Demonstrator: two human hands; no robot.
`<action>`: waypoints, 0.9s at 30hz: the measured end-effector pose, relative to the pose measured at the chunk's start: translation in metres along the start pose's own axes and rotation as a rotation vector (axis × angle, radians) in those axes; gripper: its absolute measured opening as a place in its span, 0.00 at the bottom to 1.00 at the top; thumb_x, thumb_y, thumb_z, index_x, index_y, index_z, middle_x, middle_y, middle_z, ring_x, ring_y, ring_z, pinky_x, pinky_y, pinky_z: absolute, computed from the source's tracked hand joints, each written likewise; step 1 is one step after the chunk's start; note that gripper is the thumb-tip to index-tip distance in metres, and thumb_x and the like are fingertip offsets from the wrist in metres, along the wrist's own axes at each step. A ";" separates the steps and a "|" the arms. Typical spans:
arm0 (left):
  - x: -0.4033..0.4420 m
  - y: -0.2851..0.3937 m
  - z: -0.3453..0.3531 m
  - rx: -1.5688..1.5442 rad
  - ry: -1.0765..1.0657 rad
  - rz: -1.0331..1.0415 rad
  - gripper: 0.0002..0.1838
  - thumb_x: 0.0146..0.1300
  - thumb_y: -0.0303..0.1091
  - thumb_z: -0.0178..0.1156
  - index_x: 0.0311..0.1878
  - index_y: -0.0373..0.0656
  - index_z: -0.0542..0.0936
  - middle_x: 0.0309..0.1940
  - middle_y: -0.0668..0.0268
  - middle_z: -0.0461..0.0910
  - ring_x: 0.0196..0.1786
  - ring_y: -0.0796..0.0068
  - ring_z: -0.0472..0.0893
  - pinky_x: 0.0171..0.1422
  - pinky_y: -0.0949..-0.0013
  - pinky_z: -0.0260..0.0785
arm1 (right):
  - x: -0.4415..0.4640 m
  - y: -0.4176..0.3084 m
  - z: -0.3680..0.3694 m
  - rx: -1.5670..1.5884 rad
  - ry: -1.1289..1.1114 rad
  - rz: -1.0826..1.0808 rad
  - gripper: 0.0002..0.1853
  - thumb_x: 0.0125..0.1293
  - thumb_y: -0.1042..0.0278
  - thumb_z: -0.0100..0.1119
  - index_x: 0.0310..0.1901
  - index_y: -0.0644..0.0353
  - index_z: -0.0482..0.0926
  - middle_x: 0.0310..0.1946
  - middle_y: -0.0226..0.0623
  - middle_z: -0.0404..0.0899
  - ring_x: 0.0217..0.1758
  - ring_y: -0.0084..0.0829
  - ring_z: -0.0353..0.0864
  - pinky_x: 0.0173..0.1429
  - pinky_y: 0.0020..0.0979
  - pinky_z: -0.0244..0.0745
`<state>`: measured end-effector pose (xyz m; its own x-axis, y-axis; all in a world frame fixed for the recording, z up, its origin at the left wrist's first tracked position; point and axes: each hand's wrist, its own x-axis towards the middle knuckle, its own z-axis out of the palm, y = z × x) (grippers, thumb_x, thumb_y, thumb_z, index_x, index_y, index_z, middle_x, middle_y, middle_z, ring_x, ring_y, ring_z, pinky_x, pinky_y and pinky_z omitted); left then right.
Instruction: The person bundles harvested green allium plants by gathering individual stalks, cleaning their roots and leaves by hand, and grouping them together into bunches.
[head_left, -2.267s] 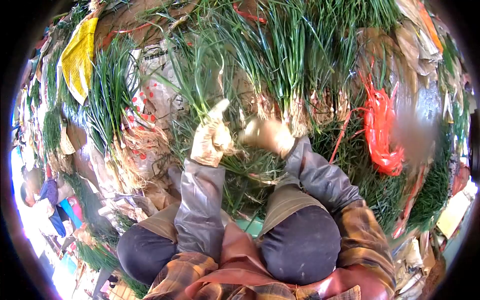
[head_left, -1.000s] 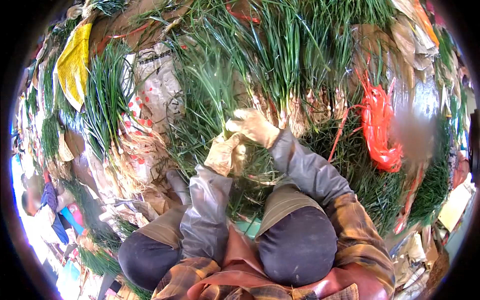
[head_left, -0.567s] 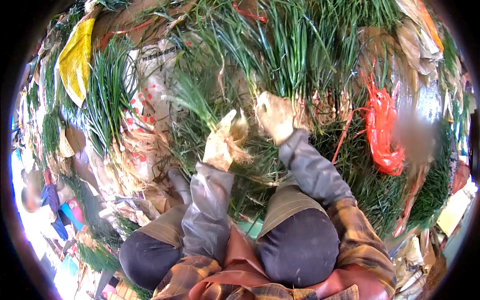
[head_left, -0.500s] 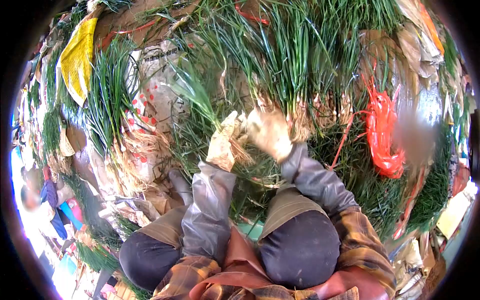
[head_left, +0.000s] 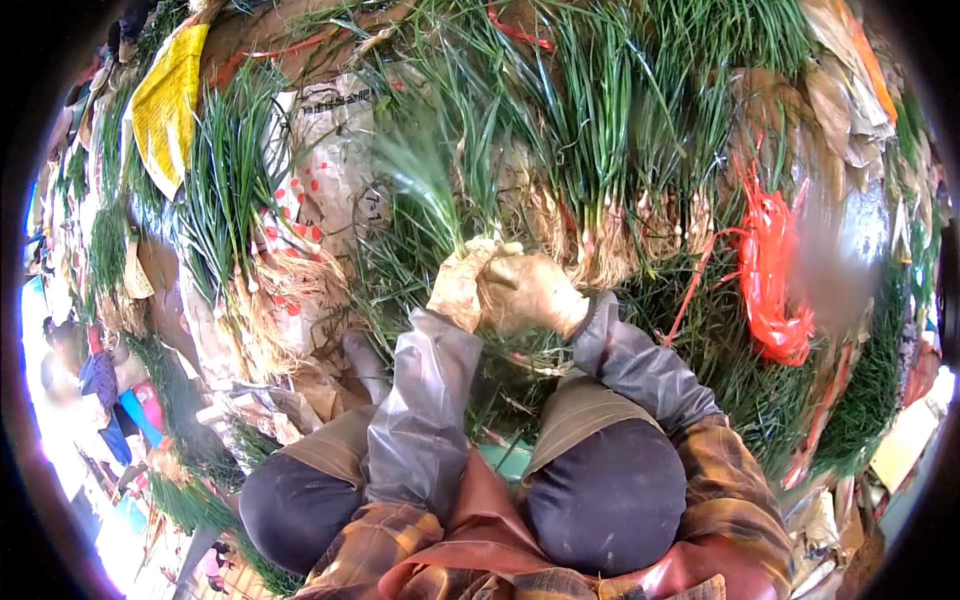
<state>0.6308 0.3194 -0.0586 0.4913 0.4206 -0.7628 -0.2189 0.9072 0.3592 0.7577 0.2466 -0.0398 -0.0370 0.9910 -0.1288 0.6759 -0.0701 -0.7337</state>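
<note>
Bunch of green onions (head_left: 430,185) rises from the left hand (head_left: 458,288), which is closed around its base; the leaves fan upward, blurred. The right hand (head_left: 535,290) meets the left, touching it; whether it grips any stems cannot be told. Handling, as judged: light, leaves supple and easily bruised, possibly slippery if damp. Recommended hold: the firmer lower stems, squeezed gently.

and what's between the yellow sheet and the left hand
In the head view, from the yellow sheet to the left hand: a bunch of green onions, then a white sack, then loose green leaves.
</note>
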 end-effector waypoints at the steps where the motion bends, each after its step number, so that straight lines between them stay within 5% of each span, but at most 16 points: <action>1: -0.003 -0.001 0.001 -0.001 0.023 0.040 0.13 0.65 0.32 0.55 0.50 0.37 0.76 0.36 0.59 0.81 0.36 0.66 0.80 0.42 0.65 0.77 | -0.001 -0.001 -0.008 0.214 -0.032 0.056 0.11 0.63 0.55 0.52 0.39 0.49 0.79 0.31 0.32 0.81 0.33 0.31 0.81 0.45 0.33 0.74; 2: -0.007 0.000 0.002 -0.002 0.046 0.084 0.13 0.65 0.31 0.55 0.50 0.37 0.76 0.34 0.59 0.81 0.35 0.66 0.81 0.41 0.65 0.78 | -0.003 0.004 -0.005 0.425 0.096 0.182 0.10 0.62 0.58 0.54 0.42 0.49 0.78 0.34 0.33 0.80 0.35 0.31 0.80 0.44 0.32 0.75; 5: -0.011 0.010 -0.004 -0.073 -0.010 -0.082 0.14 0.67 0.33 0.50 0.52 0.37 0.74 0.25 0.69 0.73 0.28 0.73 0.74 0.32 0.70 0.71 | 0.006 0.043 -0.005 -0.102 0.302 0.050 0.12 0.61 0.69 0.57 0.46 0.59 0.76 0.40 0.40 0.77 0.40 0.33 0.80 0.46 0.29 0.75; 6: -0.023 0.016 0.008 -0.001 0.036 -0.062 0.16 0.69 0.36 0.47 0.55 0.38 0.72 0.23 0.72 0.69 0.26 0.77 0.69 0.29 0.73 0.66 | 0.011 0.046 -0.001 0.149 0.431 0.250 0.14 0.62 0.70 0.56 0.50 0.60 0.74 0.41 0.40 0.76 0.41 0.32 0.79 0.47 0.29 0.75; 8: -0.022 0.014 -0.001 -0.036 -0.076 -0.043 0.16 0.69 0.38 0.47 0.53 0.39 0.73 0.24 0.74 0.70 0.25 0.77 0.69 0.28 0.73 0.66 | 0.027 0.034 -0.009 0.233 0.308 0.240 0.15 0.63 0.69 0.56 0.51 0.60 0.74 0.42 0.39 0.75 0.41 0.30 0.78 0.46 0.29 0.75; 11: -0.014 0.010 -0.017 -0.010 -0.152 -0.031 0.12 0.67 0.38 0.52 0.48 0.42 0.74 0.28 0.72 0.76 0.30 0.77 0.76 0.34 0.73 0.70 | 0.040 0.056 0.004 0.319 -0.047 -0.309 0.17 0.62 0.64 0.59 0.50 0.62 0.74 0.37 0.36 0.75 0.37 0.27 0.78 0.39 0.29 0.76; 13: -0.016 0.013 -0.008 0.111 -0.028 -0.006 0.11 0.67 0.38 0.52 0.47 0.43 0.74 0.32 0.71 0.78 0.35 0.76 0.78 0.36 0.72 0.71 | 0.042 0.035 0.001 1.029 -0.036 0.157 0.15 0.63 0.63 0.57 0.47 0.63 0.76 0.37 0.36 0.77 0.39 0.27 0.79 0.42 0.29 0.76; 14: -0.019 0.013 -0.002 0.231 0.099 0.016 0.10 0.66 0.37 0.53 0.47 0.44 0.75 0.35 0.70 0.80 0.40 0.74 0.80 0.38 0.71 0.73 | 0.042 0.022 -0.004 1.693 -0.057 0.647 0.14 0.64 0.63 0.56 0.46 0.63 0.78 0.40 0.38 0.79 0.42 0.27 0.79 0.47 0.29 0.75; 16: -0.024 0.012 0.006 0.151 0.221 0.006 0.10 0.66 0.35 0.53 0.46 0.42 0.75 0.41 0.64 0.80 0.46 0.71 0.80 0.44 0.63 0.75 | 0.043 0.041 0.021 1.445 0.052 0.466 0.14 0.66 0.66 0.53 0.49 0.63 0.77 0.47 0.39 0.78 0.48 0.28 0.77 0.55 0.28 0.71; 18: -0.010 -0.012 -0.018 -0.077 -0.079 -0.009 0.10 0.65 0.32 0.54 0.47 0.40 0.74 0.42 0.62 0.80 0.44 0.69 0.80 0.44 0.62 0.76 | 0.043 0.024 0.011 1.209 -0.046 0.360 0.14 0.67 0.69 0.50 0.52 0.63 0.75 0.48 0.36 0.78 0.52 0.27 0.75 0.59 0.27 0.68; 20: -0.021 -0.004 0.000 0.121 0.022 -0.017 0.08 0.65 0.30 0.54 0.45 0.40 0.74 0.35 0.65 0.78 0.30 0.72 0.79 0.30 0.71 0.75 | 0.045 0.030 0.005 0.500 -0.170 0.016 0.14 0.68 0.69 0.49 0.51 0.64 0.75 0.48 0.37 0.77 0.50 0.25 0.76 0.55 0.25 0.70; 22: -0.027 0.010 -0.002 0.132 -0.015 -0.122 0.06 0.65 0.31 0.53 0.44 0.42 0.73 0.31 0.67 0.76 0.23 0.77 0.74 0.22 0.77 0.69 | 0.050 0.019 0.002 1.287 -0.135 0.542 0.11 0.65 0.61 0.57 0.41 0.61 0.78 0.31 0.30 0.78 0.34 0.22 0.76 0.40 0.24 0.72; 23: -0.029 0.012 -0.001 0.125 -0.049 -0.147 0.05 0.66 0.32 0.52 0.43 0.44 0.71 0.29 0.68 0.75 0.19 0.80 0.69 0.17 0.78 0.61 | 0.050 0.016 0.001 1.143 0.086 0.236 0.12 0.63 0.60 0.58 0.39 0.62 0.77 0.31 0.30 0.78 0.31 0.21 0.76 0.35 0.24 0.71; 24: -0.024 0.009 -0.005 0.140 -0.009 -0.166 0.05 0.67 0.33 0.51 0.43 0.45 0.71 0.23 0.70 0.72 0.15 0.79 0.67 0.14 0.77 0.56 | 0.052 0.011 -0.005 1.526 0.076 0.606 0.13 0.62 0.61 0.60 0.40 0.64 0.77 0.31 0.31 0.78 0.30 0.23 0.76 0.33 0.26 0.72; 26: -0.024 0.005 0.001 0.085 0.040 -0.132 0.05 0.67 0.33 0.51 0.42 0.44 0.71 0.17 0.72 0.68 0.12 0.79 0.63 0.14 0.76 0.53 | 0.057 0.013 -0.001 1.420 0.062 0.753 0.09 0.60 0.65 0.62 0.36 0.62 0.77 0.30 0.35 0.79 0.31 0.25 0.78 0.35 0.26 0.73; 27: -0.028 0.007 0.011 0.094 0.086 -0.146 0.09 0.67 0.34 0.49 0.45 0.41 0.71 0.13 0.73 0.63 0.10 0.79 0.61 0.14 0.76 0.52 | 0.060 0.049 0.036 1.799 0.067 0.698 0.09 0.60 0.66 0.62 0.36 0.61 0.76 0.30 0.36 0.78 0.30 0.25 0.77 0.34 0.26 0.74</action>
<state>0.6252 0.3144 -0.0286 0.4373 0.2874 -0.8521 -0.0692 0.9555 0.2868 0.7617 0.2981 -0.1075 -0.0834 0.7392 -0.6683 -0.8806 -0.3685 -0.2978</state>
